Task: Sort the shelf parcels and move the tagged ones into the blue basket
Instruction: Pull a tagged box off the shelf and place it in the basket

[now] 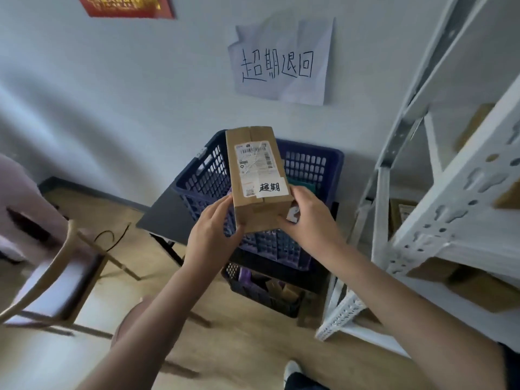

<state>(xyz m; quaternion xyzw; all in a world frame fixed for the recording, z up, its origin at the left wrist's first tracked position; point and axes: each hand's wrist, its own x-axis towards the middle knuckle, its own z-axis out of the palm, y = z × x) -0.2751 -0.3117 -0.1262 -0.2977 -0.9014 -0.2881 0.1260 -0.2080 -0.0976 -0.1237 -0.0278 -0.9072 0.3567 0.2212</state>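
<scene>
White wall with handwritten sign (280,64), blue basket (309,167), both hands' fingers (225,212) gripping taped, tagged cardboard parcel (257,175)

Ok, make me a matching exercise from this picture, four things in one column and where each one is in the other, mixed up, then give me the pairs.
Things
1. cardboard parcel
2. blue basket
3. handwritten paper sign
4. wooden chair

Places
A. taped to the wall
B. on the floor at the left
C. on a dark table by the white shelf
D. gripped by the left hand and right hand

Pairs: 1-D, 2-C, 3-A, 4-B
</scene>
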